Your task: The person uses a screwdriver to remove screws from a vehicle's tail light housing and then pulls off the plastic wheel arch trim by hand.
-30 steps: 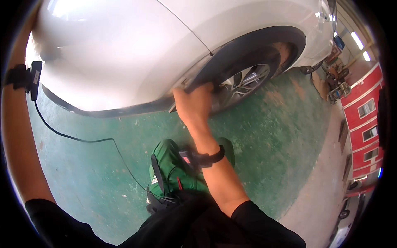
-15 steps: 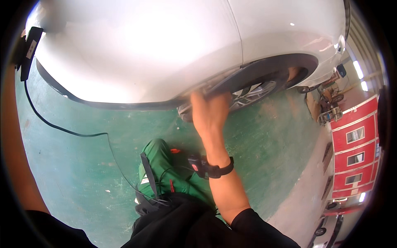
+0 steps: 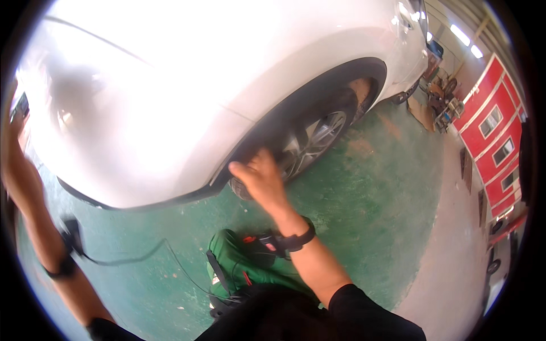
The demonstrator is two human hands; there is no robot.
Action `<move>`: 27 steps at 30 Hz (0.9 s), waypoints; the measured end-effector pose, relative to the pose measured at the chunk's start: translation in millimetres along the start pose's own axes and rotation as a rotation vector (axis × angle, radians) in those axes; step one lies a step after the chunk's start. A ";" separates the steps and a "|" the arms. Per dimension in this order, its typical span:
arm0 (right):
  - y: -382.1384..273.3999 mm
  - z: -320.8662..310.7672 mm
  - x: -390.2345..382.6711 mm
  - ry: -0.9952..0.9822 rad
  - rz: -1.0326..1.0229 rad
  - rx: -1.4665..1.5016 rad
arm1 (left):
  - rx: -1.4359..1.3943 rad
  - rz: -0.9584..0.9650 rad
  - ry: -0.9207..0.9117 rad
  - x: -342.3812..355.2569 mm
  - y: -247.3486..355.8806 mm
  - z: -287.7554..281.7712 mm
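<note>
white car [image 3: 170, 96] with its glossy body spreading from nine o'clock round through twelve to one; its dark wheel-arch trim [image 3: 319, 84] curves from the centre up toward one o'clock. beneath that arch, just off centre toward two o'clock, we find a wheel [image 3: 324, 136] with pale spokes and a dark tyre. our right hand [image 3: 263, 177], near the centre, reaches up to the lower end of the trim, in front of the tyre. its thumb stands apart from the fingers; the fingertips are blurred against the dark arch, so we cannot tell whether they grip anything. our left hand [image 3: 14, 131] lies out at nine o'clock, cut by the dark rim of the view, beside the car; we cannot tell whether it is wide, narrow or holding something. each forearm wears a black strap with a small device, and a thin cable [image 3: 128, 262] trails at eight o'clock toward our green trousers [image 3: 233, 258], bent at the knee near seven. below the car spreads a scuffed green floor [image 3: 369, 210]. at three o'clock stands a red panelled structure [image 3: 483, 149] with windows; at two, bright ceiling lights [image 3: 459, 35].
</note>
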State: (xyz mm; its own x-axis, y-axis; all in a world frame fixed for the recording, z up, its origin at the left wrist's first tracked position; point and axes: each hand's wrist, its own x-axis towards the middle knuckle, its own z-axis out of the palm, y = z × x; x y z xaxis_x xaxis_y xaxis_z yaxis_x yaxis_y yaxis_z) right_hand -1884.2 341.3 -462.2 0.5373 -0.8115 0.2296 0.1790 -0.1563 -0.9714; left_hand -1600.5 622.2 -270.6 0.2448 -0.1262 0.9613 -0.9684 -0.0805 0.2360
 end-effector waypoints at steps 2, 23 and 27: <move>-20.4 -20.2 16.9 -0.003 0.050 0.157 | -0.110 -0.067 -0.192 -60.4 74.2 -7.8; -74.6 -85.8 108.8 0.164 0.167 0.528 | 0.189 -0.368 -0.269 -220.1 195.9 219.2; -86.6 -82.4 109.0 0.274 0.202 0.426 | 0.190 -0.344 -0.298 -211.6 198.5 216.2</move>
State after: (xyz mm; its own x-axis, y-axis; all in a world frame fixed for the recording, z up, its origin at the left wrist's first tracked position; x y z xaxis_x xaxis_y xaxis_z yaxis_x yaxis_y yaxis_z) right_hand -1909.1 220.0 -358.1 0.3717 -0.9276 -0.0382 0.4433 0.2135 -0.8706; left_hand -1834.2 419.2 -457.8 0.5788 -0.3357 0.7432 -0.8100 -0.3426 0.4760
